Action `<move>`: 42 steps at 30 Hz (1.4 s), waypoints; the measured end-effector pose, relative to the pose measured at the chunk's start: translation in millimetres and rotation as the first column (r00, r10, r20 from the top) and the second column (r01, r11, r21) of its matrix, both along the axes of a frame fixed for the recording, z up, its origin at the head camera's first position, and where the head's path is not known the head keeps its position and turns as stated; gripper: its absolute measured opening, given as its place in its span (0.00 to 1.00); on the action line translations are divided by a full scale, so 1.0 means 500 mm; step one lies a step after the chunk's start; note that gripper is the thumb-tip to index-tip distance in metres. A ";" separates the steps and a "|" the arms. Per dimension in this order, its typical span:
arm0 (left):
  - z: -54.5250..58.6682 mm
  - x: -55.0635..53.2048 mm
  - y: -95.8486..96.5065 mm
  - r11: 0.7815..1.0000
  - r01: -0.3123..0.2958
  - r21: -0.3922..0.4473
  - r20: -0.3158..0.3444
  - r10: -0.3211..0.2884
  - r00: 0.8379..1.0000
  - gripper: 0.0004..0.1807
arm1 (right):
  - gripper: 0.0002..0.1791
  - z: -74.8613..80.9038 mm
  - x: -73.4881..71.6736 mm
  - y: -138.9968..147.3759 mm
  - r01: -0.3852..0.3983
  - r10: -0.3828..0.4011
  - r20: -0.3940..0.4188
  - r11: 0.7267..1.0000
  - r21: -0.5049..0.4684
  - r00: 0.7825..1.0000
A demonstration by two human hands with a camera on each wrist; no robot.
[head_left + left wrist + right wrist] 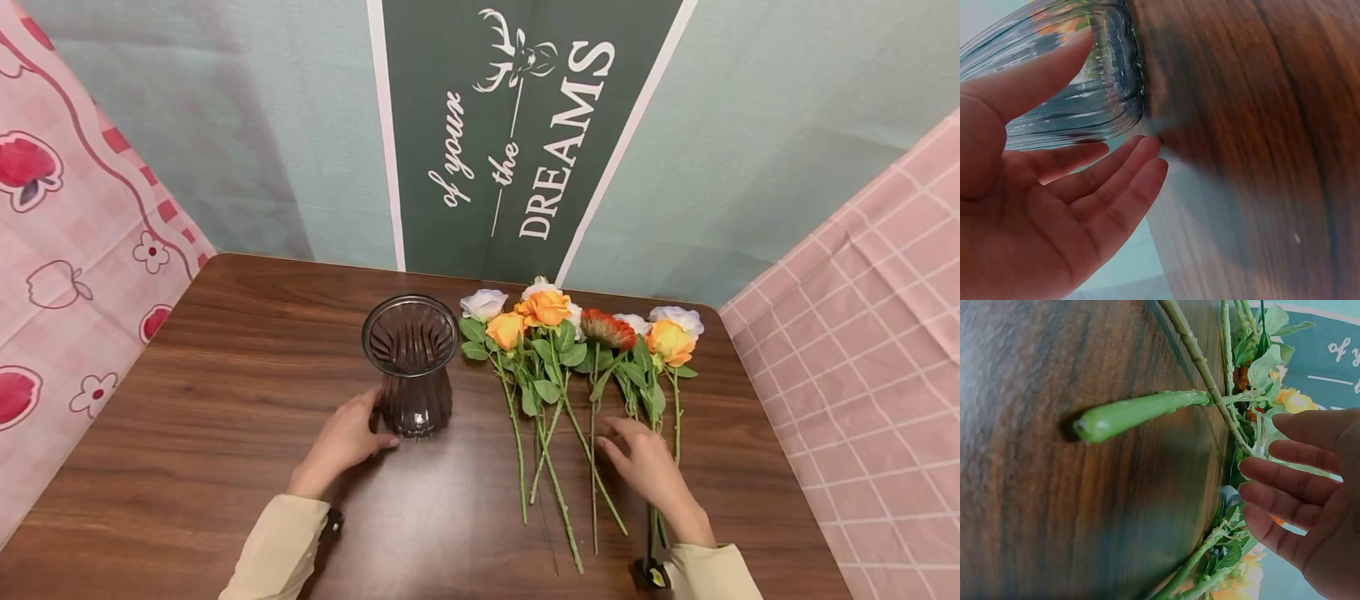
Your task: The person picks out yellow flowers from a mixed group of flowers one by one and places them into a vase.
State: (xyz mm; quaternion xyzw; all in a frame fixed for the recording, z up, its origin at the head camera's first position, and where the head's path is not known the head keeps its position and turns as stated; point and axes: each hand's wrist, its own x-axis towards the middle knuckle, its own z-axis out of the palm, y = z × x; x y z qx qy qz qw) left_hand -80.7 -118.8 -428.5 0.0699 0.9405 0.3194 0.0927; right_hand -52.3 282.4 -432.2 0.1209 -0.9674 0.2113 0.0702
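Note:
A dark, translucent ribbed glass vase [416,400] stands upright on the table, left of the flowers. My left hand [347,437] is at its lower left side, thumb and fingers spread to either side of the base; in the left wrist view the fingers [1116,206] are relaxed, not wrapped round the glass. Among the stems lies a red-orange flower [607,328]. Close to its thin stem [1194,356] is my right hand [647,467], its fingers loosely bent and holding nothing in the right wrist view. Orange roses [546,308] and pale lilac roses [483,304] lie around it.
The flowers lie on a brown wood-grain table [187,433], heads toward the back edge and green stems toward the front. Behind hangs a teal cloth with a dark green printed panel [450,233]. Pink patterned cloths [885,333] border both sides.

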 end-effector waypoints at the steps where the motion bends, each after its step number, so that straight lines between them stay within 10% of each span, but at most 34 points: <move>1: 0.000 0.000 0.001 1.000 -0.004 0.008 0.003 0.004 1.000 0.42 | 0.16 0.000 0.000 -0.001 0.000 0.000 0.003 1.000 0.000 1.000; 22: -0.008 -0.007 0.007 0.999 -0.008 0.043 -0.029 0.010 1.000 0.36 | 0.11 0.019 -0.022 -0.041 -0.089 0.089 -0.001 0.996 -0.015 0.996; 42: -0.008 -0.009 0.009 1.000 -0.015 0.026 -0.017 0.016 1.000 0.34 | 0.10 0.042 -0.050 -0.086 -0.116 0.118 0.162 0.993 -0.027 0.980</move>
